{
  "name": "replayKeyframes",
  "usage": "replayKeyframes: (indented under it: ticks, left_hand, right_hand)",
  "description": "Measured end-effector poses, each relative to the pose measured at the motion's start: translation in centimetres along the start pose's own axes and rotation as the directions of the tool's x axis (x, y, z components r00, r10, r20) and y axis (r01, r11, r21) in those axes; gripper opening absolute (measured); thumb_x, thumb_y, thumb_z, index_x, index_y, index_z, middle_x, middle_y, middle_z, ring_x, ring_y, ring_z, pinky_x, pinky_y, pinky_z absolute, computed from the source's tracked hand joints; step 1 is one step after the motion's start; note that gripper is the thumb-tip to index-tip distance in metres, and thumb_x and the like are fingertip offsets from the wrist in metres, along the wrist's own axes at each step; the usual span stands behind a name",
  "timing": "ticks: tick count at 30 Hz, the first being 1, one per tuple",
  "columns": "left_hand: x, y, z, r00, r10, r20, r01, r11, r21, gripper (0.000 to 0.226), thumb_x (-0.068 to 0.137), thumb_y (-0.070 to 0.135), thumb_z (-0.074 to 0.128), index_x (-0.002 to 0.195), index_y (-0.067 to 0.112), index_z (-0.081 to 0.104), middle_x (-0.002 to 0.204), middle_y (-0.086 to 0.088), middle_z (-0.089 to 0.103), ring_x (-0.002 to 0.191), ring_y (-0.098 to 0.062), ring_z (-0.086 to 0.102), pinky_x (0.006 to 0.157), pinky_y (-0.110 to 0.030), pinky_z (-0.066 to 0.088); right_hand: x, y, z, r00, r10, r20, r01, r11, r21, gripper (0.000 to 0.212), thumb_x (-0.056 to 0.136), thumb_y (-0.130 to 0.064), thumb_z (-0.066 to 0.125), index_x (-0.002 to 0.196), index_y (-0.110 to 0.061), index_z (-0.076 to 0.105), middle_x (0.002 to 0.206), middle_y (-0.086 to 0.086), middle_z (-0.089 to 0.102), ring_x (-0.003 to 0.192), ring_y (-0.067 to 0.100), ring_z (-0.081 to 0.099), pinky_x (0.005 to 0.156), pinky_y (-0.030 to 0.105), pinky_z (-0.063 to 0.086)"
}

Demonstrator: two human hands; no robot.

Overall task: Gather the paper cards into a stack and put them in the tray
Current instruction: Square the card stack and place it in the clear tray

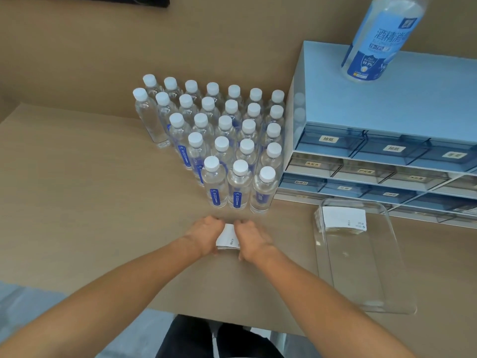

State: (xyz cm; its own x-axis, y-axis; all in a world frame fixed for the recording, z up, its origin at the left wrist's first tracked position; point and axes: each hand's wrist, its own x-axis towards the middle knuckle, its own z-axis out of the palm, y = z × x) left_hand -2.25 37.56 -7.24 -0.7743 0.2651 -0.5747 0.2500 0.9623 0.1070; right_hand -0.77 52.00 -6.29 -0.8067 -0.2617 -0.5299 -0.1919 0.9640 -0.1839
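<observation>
A small stack of white paper cards (pixel 227 239) sits on the tan table, squeezed between my two hands. My left hand (pixel 205 235) presses its left side and my right hand (pixel 251 240) presses its right side, fingers curled around the edges. A clear plastic tray (pixel 361 277) lies to the right on the table. Another stack of white cards (pixel 342 219) rests in the tray's far end.
Several water bottles (pixel 224 140) with white caps stand in rows just beyond my hands. A blue drawer cabinet (pixel 387 151) sits at the right behind the tray, with a large sanitizer bottle (pixel 376 40) on top. The table's front edge (pixel 219 317) is near my body.
</observation>
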Motion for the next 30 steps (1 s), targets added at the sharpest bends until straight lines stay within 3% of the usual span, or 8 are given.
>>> replayKeyframes:
  ticks: [8, 19, 27, 30]
  left_hand:
    - [0.0, 0.5, 1.6, 0.996, 0.005, -0.092, 0.002, 0.997, 0.08, 0.04, 0.08, 0.016, 0.073, 0.116, 0.012, 0.056, 0.119, -0.01, 0.064, 0.111, -0.03, 0.062, 0.088, -0.034, 0.048]
    - [-5.2, 1.8, 3.8, 0.997, 0.077, -0.003, -0.077, 0.991, 0.105, 0.042, 0.077, 0.016, 0.075, 0.116, 0.012, 0.058, 0.119, -0.011, 0.063, 0.11, -0.031, 0.062, 0.088, -0.035, 0.05]
    - [-9.7, 8.6, 2.4, 0.975, 0.218, -0.047, -0.208, 0.966, 0.156, 0.041, 0.078, 0.017, 0.073, 0.116, 0.012, 0.057, 0.119, -0.011, 0.062, 0.11, -0.031, 0.061, 0.087, -0.035, 0.049]
    - [-10.1, 12.0, -0.2, 0.955, 0.283, -0.092, -0.263, 0.947, 0.187, 0.041, 0.078, 0.017, 0.074, 0.115, 0.012, 0.058, 0.119, -0.011, 0.062, 0.109, -0.031, 0.062, 0.085, -0.035, 0.049]
  right_hand:
    - [-0.1, -0.5, 1.2, 0.996, 0.012, -0.084, -0.014, 0.999, -0.033, 0.051, 0.076, -0.005, 0.074, 0.12, -0.01, 0.048, 0.122, 0.012, 0.06, 0.113, 0.033, 0.058, 0.088, 0.039, 0.049]
    - [-5.9, -1.5, 4.2, 0.996, 0.06, -0.065, -0.058, 0.998, 0.033, 0.044, 0.076, -0.011, 0.07, 0.116, -0.014, 0.053, 0.116, 0.012, 0.063, 0.106, 0.035, 0.062, 0.08, 0.036, 0.049]
    - [-14.6, 1.2, 3.7, 0.974, 0.162, -0.156, -0.151, 0.985, 0.08, 0.038, 0.075, -0.011, 0.07, 0.109, -0.014, 0.053, 0.111, 0.012, 0.063, 0.102, 0.036, 0.063, 0.073, 0.035, 0.046]
    - [-17.0, 3.7, 1.7, 0.952, 0.213, -0.22, -0.201, 0.977, 0.075, 0.038, 0.075, -0.011, 0.071, 0.109, -0.015, 0.055, 0.112, 0.01, 0.064, 0.103, 0.035, 0.064, 0.077, 0.036, 0.049]
